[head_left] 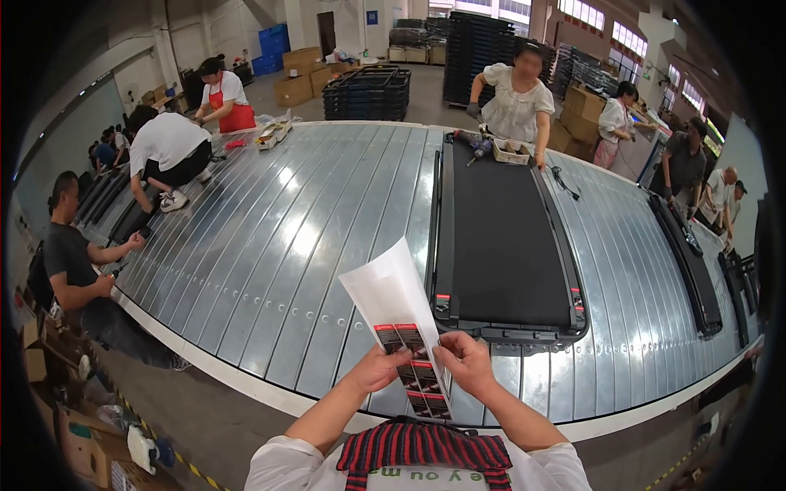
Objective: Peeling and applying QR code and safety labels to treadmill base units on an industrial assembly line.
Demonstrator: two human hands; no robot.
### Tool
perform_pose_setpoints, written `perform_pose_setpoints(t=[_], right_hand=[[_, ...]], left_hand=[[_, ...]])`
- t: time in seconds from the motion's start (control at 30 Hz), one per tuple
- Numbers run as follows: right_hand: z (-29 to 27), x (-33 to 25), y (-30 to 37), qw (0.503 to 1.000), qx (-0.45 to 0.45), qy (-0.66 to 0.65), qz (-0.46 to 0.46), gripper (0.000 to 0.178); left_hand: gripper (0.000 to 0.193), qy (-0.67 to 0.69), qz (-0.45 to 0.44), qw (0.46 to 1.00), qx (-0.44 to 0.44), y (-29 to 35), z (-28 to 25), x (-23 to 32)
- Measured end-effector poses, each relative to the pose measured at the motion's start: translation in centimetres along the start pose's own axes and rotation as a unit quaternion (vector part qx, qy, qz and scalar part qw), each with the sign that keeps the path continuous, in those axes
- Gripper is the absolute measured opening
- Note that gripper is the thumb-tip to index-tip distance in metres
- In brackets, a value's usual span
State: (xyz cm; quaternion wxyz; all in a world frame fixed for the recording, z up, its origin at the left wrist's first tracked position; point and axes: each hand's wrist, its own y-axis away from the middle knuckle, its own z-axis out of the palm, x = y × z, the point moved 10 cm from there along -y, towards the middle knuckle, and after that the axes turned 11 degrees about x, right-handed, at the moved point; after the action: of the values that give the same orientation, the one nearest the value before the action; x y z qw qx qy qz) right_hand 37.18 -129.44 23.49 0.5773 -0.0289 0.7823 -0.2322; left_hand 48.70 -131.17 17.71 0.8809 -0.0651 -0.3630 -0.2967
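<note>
A white sheet of stickers (pixel 390 288) with rows of black-and-red labels stands raised in front of my body, its blank upper part curling away. My left hand (pixel 378 368) grips its left edge, the thumb lying over the labels. At the opposite edge, my right hand (pixel 468 362) has its fingertips pinched together against the sheet; whether a single label is between them cannot be made out. Just beyond my hands lies a treadmill-like deck (pixel 512 245) with a black belt and dark frame. Small red-and-black labels show on its two near corners.
The deck rests on a long slatted metal table (pixel 270 245). At its far end are a power drill (pixel 477 147), a parts tray (pixel 512 152) and a co-worker (pixel 517 102). A black cable (pixel 565 182) lies beside it. Another dark frame (pixel 684 262) is at right; several people work around.
</note>
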Motion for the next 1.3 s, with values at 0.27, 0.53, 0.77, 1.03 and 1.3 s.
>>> perform_pose_setpoints(t=[0.27,0.53,0.77,1.03,1.3], right_hand=[[1.6,-1.3,0.8,0.993,0.007,0.095,-0.073,0.011],[2.0,-4.0,-1.3,0.996,0.007,0.048,-0.07,0.013],[4.2,-3.2,-1.0,0.991,-0.032,0.113,-0.066,0.013],[2.5,-2.1,0.3,0.985,0.043,0.16,-0.049,0.01],[3.2,-1.7,1.0,0.995,0.078,0.057,-0.028,0.011]], left_hand=[[0.036,0.021,-0.042,0.999,0.005,1.1,-1.4,-0.3],[0.036,0.037,0.032,0.999,0.003,0.0,-1.6,3.4],[0.043,0.025,-0.012,1.0,0.01,0.6,-2.7,3.3],[0.038,-0.039,-0.021,0.998,0.052,-0.4,-4.7,0.9],[0.039,-0.033,0.001,0.999,0.016,-0.3,-5.7,1.5]])
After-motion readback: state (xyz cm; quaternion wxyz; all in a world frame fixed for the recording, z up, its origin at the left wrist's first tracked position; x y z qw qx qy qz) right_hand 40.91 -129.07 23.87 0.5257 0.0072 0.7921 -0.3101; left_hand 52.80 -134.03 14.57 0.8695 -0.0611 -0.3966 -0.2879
